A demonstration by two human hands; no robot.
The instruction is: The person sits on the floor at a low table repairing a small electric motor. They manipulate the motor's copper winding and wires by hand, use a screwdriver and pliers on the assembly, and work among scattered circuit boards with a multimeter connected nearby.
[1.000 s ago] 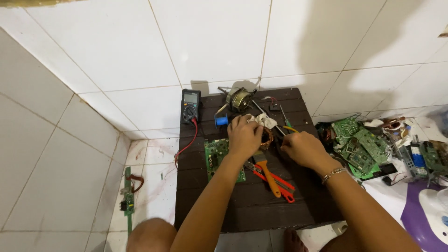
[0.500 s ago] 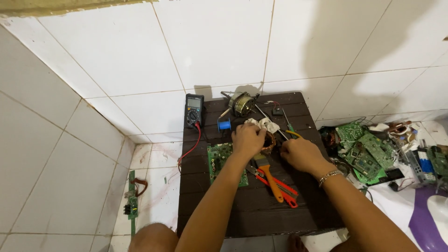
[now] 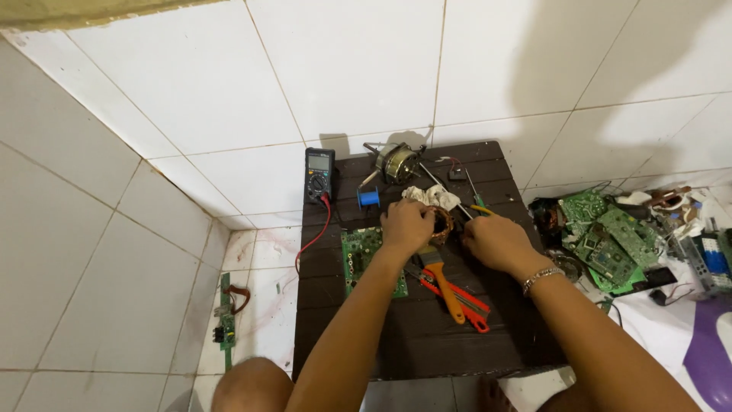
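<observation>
Copper coil (image 3: 442,223) (partly hidden) between both hands' fingers (image 3: 427,216).

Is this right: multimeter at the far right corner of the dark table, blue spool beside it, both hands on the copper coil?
Not quite. The head view shows the multimeter at the far left corner of the dark table, not the right. The blue spool does sit beside it, and the left hand and right hand are on the copper coil.

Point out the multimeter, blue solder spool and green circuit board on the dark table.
multimeter (image 3: 319,174): head view, on its dial.
blue solder spool (image 3: 369,198): head view, spool body.
green circuit board (image 3: 360,255): head view, bare left half.
</observation>
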